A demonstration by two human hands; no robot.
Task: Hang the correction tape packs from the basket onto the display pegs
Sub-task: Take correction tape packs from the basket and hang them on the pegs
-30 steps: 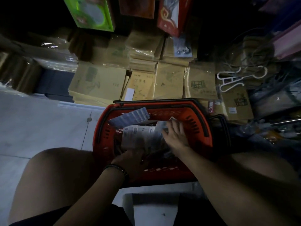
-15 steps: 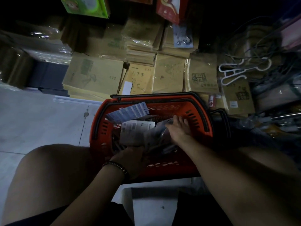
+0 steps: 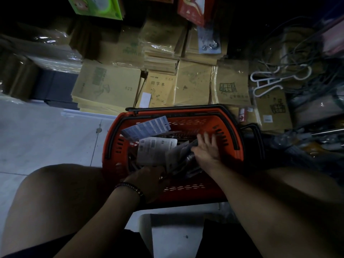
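Right hand, packs within basket rim

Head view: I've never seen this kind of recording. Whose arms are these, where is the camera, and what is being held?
There is no machine here. A person wears a camera on the head, and it looks down past the knees at their own two hands. An orange basket sits between the knees, in front of stacked notebooks. The left hand grips a fan of packs by the lower edge, inside the basket. The right hand lies with fingers spread on darker ones beside them. Nothing is hung yet, and no pegs show.
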